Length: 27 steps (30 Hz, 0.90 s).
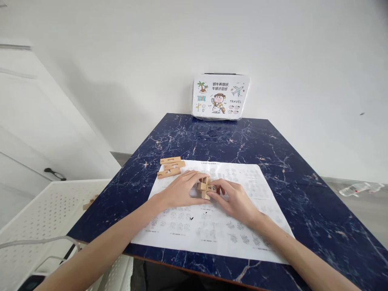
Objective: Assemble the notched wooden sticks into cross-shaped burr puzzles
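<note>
Over the middle of a white printed sheet, both hands grip a small wooden burr puzzle made of crossed blocks. My left hand closes on its left side, thumb below and fingers above. From the right, my right hand pinches a block that sticks out, with "G" and "3" written on it. Past my left fingers lie three loose notched wooden puzzle pieces, side by side and marked with dark characters, at the sheet's upper left corner. Part of the puzzle is hidden by my fingers.
A white case with cartoon prints stands against the wall at the far end of the dark blue marbled table. To the left is a white perforated surface with a cable. A clear plastic bottle lies at the right.
</note>
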{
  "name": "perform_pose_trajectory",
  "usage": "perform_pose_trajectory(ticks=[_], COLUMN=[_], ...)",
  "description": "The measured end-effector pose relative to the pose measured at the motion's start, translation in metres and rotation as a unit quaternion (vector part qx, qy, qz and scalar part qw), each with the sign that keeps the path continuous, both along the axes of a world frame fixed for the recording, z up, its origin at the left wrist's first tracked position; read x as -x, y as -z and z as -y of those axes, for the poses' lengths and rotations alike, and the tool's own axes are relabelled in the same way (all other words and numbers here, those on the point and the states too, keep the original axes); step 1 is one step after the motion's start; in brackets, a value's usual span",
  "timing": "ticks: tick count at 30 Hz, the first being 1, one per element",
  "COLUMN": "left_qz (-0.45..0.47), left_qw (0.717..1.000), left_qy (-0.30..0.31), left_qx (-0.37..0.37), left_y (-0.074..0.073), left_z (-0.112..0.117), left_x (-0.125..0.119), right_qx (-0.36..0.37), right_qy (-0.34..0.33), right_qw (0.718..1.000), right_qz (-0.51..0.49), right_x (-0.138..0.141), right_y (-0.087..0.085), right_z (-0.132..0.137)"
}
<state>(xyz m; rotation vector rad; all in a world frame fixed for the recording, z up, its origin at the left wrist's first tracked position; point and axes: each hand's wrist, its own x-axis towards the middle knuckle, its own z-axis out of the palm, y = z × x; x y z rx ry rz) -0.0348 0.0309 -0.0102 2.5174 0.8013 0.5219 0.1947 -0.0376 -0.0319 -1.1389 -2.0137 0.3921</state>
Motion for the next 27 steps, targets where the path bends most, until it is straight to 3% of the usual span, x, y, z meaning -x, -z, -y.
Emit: perform_pose_trajectory(ticks=[9, 16, 27], left_qz=[0.042, 0.061, 0.058], left_qw=[0.998, 0.995, 0.996], left_qy=[0.021, 0.009, 0.009], left_qx=[-0.044, -0.079, -0.068], left_y=[0.0028, 0.0027, 0.0026], left_z=[-0.0003, -0.0013, -0.0023], left_x=[-0.0011, -0.0013, 0.0000], right_qx=[0.039, -0.006, -0.037], right_qy=[0.012, -0.002, -0.028], right_qw=[0.999, 1.000, 0.998], right_qz=[-0.015, -0.002, 0.039], right_x=[0.0029, 0.0019, -0.0020], right_y=[-0.0007, 0.0019, 0.0029], right_z=[0.0040, 0.0006, 0.0004])
